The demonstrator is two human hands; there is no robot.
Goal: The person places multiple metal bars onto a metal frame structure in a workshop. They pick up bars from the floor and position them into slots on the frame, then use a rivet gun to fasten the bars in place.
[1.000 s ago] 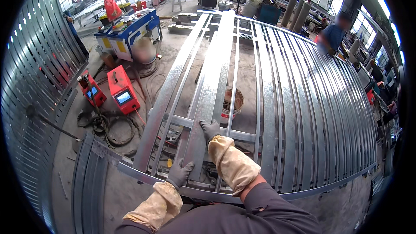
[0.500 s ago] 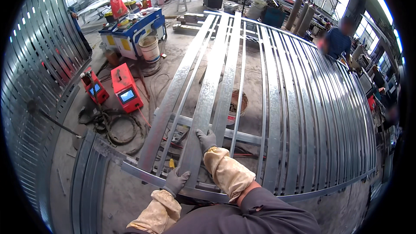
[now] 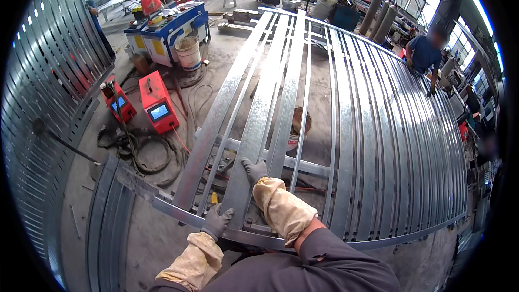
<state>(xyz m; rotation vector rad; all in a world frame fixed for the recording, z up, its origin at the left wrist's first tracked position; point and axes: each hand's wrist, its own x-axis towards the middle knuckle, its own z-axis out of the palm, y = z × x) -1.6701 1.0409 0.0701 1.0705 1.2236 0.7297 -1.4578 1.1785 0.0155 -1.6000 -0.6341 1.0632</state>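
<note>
A wide galvanized metal slat (image 3: pixel 253 139) runs away from me across a large metal frame (image 3: pixel 184 214). My left hand (image 3: pixel 217 223), in a grey glove, closes on the slat's left edge by its near end. Farther up, my gloved right hand (image 3: pixel 254 171) grips the same slat, fingers over its top face and the palm toward its right edge. Narrow and wide slats lie on both sides, roughly parallel. What is under the slat and the undersides of my fingers are hidden.
Red welding machines (image 3: pixel 157 103) and coiled cables (image 3: pixel 152 154) lie left of the frame. A bucket (image 3: pixel 299 124) shows between slats. Another slatted panel (image 3: pixel 48 103) rises at far left. A person (image 3: pixel 426 54) leans at the frame's far right. Gas cylinders (image 3: pixel 373 16) stand behind.
The view has shifted slightly. Both my hands stay on the slat with little movement. At the far right, the other person's arms now show reaching down to the slats.
</note>
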